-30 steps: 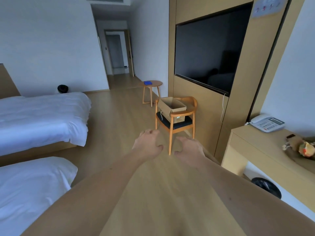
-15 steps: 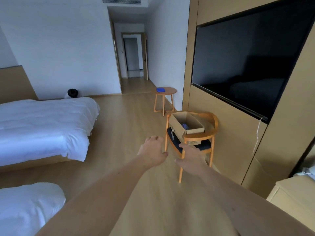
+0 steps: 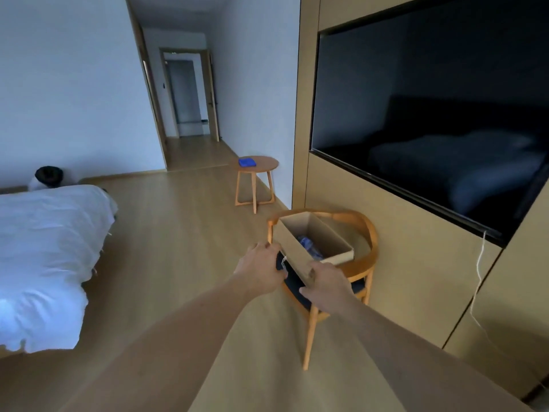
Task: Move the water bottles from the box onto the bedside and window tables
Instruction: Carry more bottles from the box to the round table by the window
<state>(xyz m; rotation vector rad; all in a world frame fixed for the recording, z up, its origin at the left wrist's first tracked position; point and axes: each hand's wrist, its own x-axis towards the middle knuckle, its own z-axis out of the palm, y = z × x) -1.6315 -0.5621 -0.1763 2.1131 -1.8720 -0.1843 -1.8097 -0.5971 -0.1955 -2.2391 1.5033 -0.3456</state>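
Lighting: soft, cool daylight, moderately dim; television screen (image 3: 430,126) carries faint reflection; wide-angle bending at edges; forearms near bottom edge slightly blurred.

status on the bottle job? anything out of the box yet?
Done: nothing visible. The blue-labelled bottles lie inside the open box on the chair.
In hand: both hands reach the box's near end, left hand by its left side, right hand at its near corner; whether either grips it is unclear.
Left: all the moving. Neither the bedside nor the window table is in view.
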